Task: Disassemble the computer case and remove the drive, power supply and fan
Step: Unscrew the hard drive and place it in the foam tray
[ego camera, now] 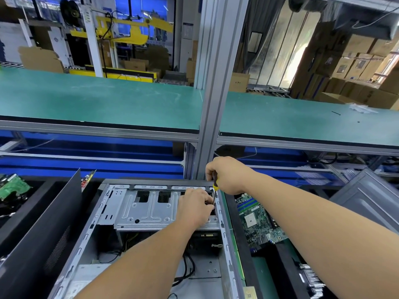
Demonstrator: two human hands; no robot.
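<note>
An open computer case lies in front of me, its silver drive cage spanning the far end. My right hand grips a screwdriver with a yellow-and-black handle, held upright over the cage's far right corner. My left hand rests on the cage right beside the shaft, its fingertips curled at the screwdriver's tip; what they pinch is hidden. Black cables run across the case floor below the cage.
A black side panel leans at the left of the case. A bare motherboard lies to the right, a grey panel beyond it. A green circuit board sits far left. An aluminium post rises behind the case.
</note>
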